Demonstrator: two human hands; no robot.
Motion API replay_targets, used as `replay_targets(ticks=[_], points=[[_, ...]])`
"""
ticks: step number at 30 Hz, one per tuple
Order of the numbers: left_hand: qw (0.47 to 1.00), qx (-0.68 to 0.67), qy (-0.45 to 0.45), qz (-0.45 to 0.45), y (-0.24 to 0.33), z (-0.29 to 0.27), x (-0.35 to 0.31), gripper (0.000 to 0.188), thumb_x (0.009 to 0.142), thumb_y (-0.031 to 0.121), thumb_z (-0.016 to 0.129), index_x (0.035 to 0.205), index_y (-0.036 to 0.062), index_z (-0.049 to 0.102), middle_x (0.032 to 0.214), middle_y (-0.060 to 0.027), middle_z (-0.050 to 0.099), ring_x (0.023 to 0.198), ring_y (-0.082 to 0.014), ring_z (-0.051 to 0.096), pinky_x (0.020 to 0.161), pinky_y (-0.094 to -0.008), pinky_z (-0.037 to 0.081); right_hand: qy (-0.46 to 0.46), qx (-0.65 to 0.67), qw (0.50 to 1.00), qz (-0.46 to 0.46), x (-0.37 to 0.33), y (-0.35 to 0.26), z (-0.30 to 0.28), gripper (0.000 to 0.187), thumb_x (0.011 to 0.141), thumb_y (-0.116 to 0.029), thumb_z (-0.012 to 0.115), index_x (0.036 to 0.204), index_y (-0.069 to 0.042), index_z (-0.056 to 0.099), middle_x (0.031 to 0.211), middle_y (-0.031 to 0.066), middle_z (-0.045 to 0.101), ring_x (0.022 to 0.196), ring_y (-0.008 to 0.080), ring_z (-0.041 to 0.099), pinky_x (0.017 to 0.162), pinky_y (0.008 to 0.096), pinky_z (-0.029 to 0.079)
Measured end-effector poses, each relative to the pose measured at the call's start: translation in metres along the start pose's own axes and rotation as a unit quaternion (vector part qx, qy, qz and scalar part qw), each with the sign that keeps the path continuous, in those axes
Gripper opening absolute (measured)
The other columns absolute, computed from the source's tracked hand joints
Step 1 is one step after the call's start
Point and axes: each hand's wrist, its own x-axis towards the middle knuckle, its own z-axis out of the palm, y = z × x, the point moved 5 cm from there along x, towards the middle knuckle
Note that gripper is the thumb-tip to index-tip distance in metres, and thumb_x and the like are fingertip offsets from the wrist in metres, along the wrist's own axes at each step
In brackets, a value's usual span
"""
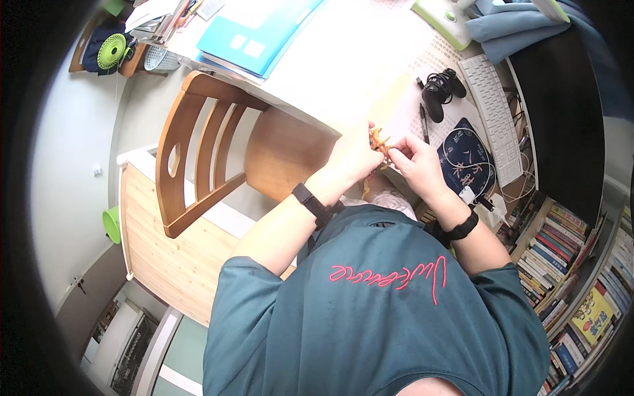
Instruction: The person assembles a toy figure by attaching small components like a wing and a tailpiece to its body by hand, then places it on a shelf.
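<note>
Between my two hands, at the near edge of the white desk (356,99), is a small orange and yellow piece with reddish parts (378,140). It has thin, spiky strands, and I cannot make out its kind. My left hand (352,155) is closed around its left side. From the right, my right hand (417,165) pinches its edge with thumb and forefinger. A bit of yellow and red hangs below my fingers, partly hidden by them. Both wrists wear black bands.
A black game controller (436,96), a pen (424,124), a dark blue mat (465,158) with a white cable and a white keyboard (490,115) lie to the right, before a monitor (561,112). Blue folders (254,36) lie far left. A wooden chair (198,158) stands left; bookshelves (555,247) right.
</note>
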Motion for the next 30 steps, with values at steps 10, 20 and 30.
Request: replay_targets(ticks=[10,20,30], points=[[0.999,0.012,0.026,0.029,0.008,0.003,-0.004,0.056,0.074,0.017,0.067,0.123,-0.0019,0.047,0.112,-0.0251,0.06,0.104,-0.0358,0.06,0.089,-0.039,0.048,-0.004,-0.012,1.0,-0.017,-0.002,-0.007,-0.002,0.014,0.081,-0.015,0.066,0.086,-0.002,0.063,0.072,0.0101,0.065,0.063,0.0159,0.062,0.061,0.0296,0.049],[0.996,0.011,0.056,0.067,0.009,0.001,-0.006,0.06,0.074,0.018,0.069,0.126,0.0001,0.045,0.109,-0.0223,0.062,0.101,-0.0324,0.063,0.087,-0.0374,0.05,0.025,-0.039,0.996,-0.079,-0.005,-0.014,-0.005,0.013,0.083,-0.013,0.065,0.089,-0.002,0.063,0.074,0.0094,0.065,0.064,0.0164,0.062,0.061,0.0296,0.049],[0.995,-0.065,0.048,0.064,0.015,-0.006,-0.009,0.064,0.075,0.015,0.07,0.129,-0.002,0.043,0.109,-0.0189,0.062,0.098,-0.0238,0.063,0.085,-0.0326,0.051,0.007,0.241,0.97,0.03,0.001,0.001,-0.008,0.014,0.087,-0.012,0.064,0.095,-0.001,0.063,0.082,0.0032,0.065,0.069,0.0074,0.058,0.061,0.0225,0.049]])
